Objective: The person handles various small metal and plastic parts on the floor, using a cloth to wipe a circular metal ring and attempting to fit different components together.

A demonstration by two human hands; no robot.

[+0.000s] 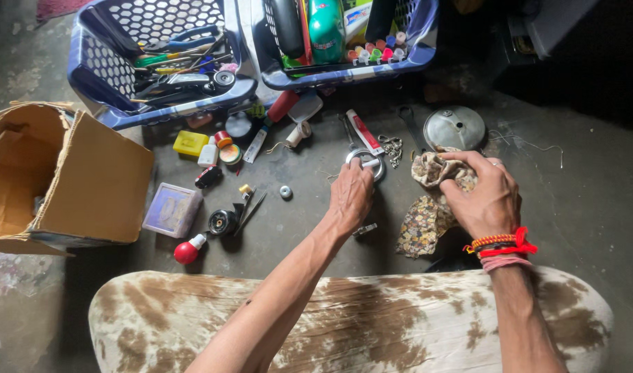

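Note:
My left hand (351, 195) reaches forward over the concrete floor, and its fingers close on a shiny metal ring (366, 164). To the right, my right hand (484, 197) grips a crumpled patterned cloth (427, 207) that trails down onto the floor; red and orange thread bands circle that wrist. A round metal lid (455, 128) lies just beyond the cloth. A cushion with brown and white patches (372, 324) lies under both forearms.
Two blue plastic baskets (95, 76) (417, 52) of tools and bottles stand at the back. An open cardboard box (88, 186) sits at the left. Small items litter the floor: a yellow block (190, 143), a red bulb (186, 252), a clear case (171, 209), a tube (363, 131), a chain (392, 147).

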